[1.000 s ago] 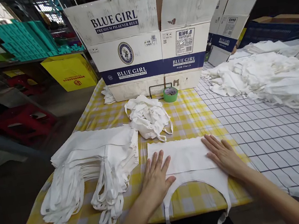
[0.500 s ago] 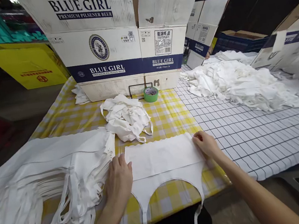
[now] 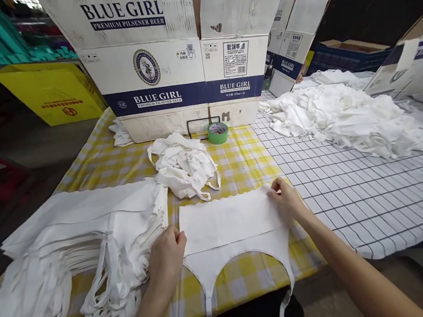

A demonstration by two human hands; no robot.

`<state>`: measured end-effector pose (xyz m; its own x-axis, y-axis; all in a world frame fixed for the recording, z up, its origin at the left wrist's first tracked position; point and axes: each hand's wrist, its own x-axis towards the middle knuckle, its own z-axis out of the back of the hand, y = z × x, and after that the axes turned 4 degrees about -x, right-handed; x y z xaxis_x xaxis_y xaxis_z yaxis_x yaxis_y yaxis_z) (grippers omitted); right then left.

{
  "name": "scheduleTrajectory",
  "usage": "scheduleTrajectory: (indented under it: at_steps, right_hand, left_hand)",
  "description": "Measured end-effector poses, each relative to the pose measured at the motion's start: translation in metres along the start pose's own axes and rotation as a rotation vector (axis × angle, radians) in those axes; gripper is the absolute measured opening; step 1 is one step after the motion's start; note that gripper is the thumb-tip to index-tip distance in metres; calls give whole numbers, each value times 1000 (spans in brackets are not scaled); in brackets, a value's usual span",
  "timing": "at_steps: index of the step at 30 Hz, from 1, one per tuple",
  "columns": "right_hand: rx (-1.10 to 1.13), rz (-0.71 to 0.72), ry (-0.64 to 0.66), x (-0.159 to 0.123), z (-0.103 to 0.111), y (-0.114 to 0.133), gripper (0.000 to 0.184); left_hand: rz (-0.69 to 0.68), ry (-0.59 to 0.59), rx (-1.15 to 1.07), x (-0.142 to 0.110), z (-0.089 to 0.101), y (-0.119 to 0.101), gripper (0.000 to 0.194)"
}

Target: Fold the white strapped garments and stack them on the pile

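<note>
Lying flat on the yellow checked cloth [image 3: 244, 167], at the centre of the clock: a white garment [image 3: 231, 224], with hanging straps at six o'clock, past the cloth's edge. Compared with one second ago, no more spread palms on top; now curled fingers at both sides. Probably means smoothing finished for the moment, and handling by the edges in hand. At nine o'clock, the left hand [image 3: 167, 255], closed, pinching the side edge. Between two and three, the right hand [image 3: 287, 201], thumb and fingers gripping the upper corner.

Looks soft, thin and matte, with a wavy upper border and a rectangular panel above a wide arch. At eleven, a crumpled white bundle [image 3: 184, 165]; at twelve, a round green tape roll [image 3: 218, 139] before a stiff, scuffed carton [image 3: 166, 70]. Farther at nine to ten, a layered stack [image 3: 95, 205] with looped straps. At two, a loose, wrinkled heap [image 3: 347, 111] on a gridded cloth [image 3: 340, 197].
</note>
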<state>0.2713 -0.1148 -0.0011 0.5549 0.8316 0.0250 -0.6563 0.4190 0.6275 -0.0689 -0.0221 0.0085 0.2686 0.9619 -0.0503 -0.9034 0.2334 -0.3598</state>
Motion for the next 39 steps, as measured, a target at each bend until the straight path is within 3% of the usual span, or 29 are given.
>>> scheduleTrajectory:
  at_steps: [5, 10, 15, 18, 20, 23, 25, 29, 33, 36, 38, 39]
  right_hand:
    - [-21, 13, -11, 13, 2, -9, 22]
    - [-222, 58, -68, 13, -3, -16, 25]
    - [-341, 110, -184, 5, -6, -13, 37]
    - [-405, 243, -270, -2, -9, -9, 44]
    - [-466, 349, -196, -8, -14, -8, 49]
    - [-536, 420, 38, -16, -21, -13, 54]
    - [-532, 424, 114, -18, -21, -17, 55]
    - [-527, 415, 94, -17, -15, -22, 54]
    - [-425, 406, 144, -15, -4, -13, 52]
    - [-102, 255, 20, -33, 21, 2, 48]
    - [96, 166, 111, -62, 41, 8, 41]
    - [176, 139, 263, -80, 49, 9, 38]
  left_hand:
    - [9, -9, -207, -1, -3, -12, 7]
    - [-57, -39, -260, 2, -9, -12, 32]
    - [-140, -69, -77, 2, -12, -12, 30]
    - [-194, -172, 87, 1, -17, -18, 34]
    - [-317, -224, 129, 1, -25, -21, 40]
    - [-479, -180, 134, 0, -39, -19, 50]
    - [-489, -143, 146, -1, -46, -14, 54]
    - [-418, -135, 176, -4, -46, -17, 60]
    - [-539, -79, 123, -8, -45, -52, 57]
    - [-724, 9, 60, -12, -48, -86, 56]
    - [-835, 67, 15, -13, -50, -104, 54]
    - [-881, 89, -8, -13, -51, -110, 53]
